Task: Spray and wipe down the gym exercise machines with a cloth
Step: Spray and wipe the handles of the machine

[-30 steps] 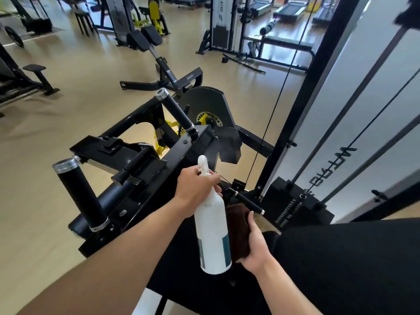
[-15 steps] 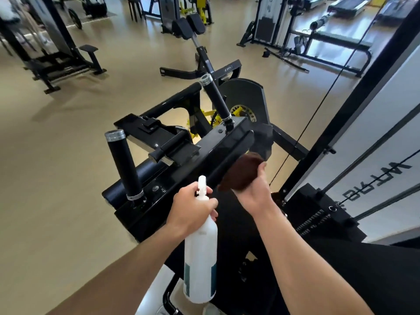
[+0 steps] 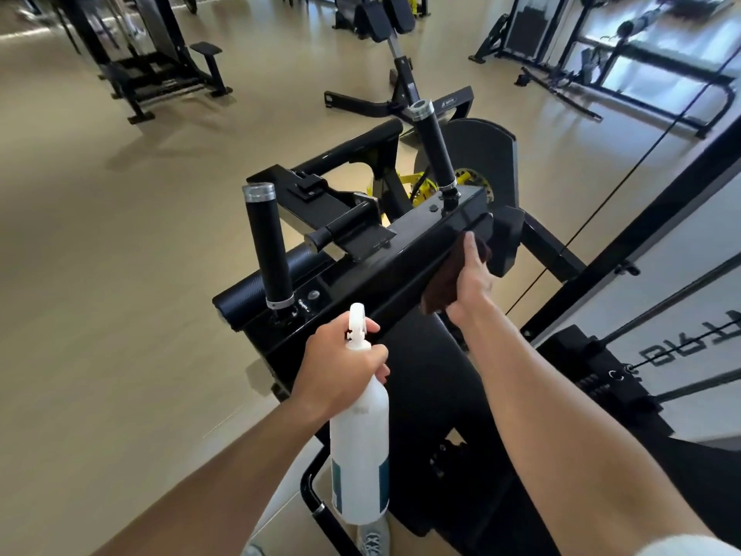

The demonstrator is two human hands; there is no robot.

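The right hand (image 3: 473, 284) presses a gripped cloth (image 3: 451, 274) against the bar (image 3: 401, 254) to wipe it, while the left hand (image 3: 341, 367), below the bar, grips the bottle (image 3: 359, 447) by its neck, ready.

A gym: black exercise machines (image 3: 160, 62) stand across a tan floor (image 3: 100, 234), with a cable weight stack (image 3: 601, 367) nearby.

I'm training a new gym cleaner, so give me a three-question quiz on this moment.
1. True or false: the left hand grips the white spray bottle at its neck.
2. Which hand presses the brown cloth? A) left B) right C) neither
3. Fill in: the cloth lies against the machine's black ____, below the two upright handles.

Key: 1 true; 2 B, the right hand; 3 crossbar.
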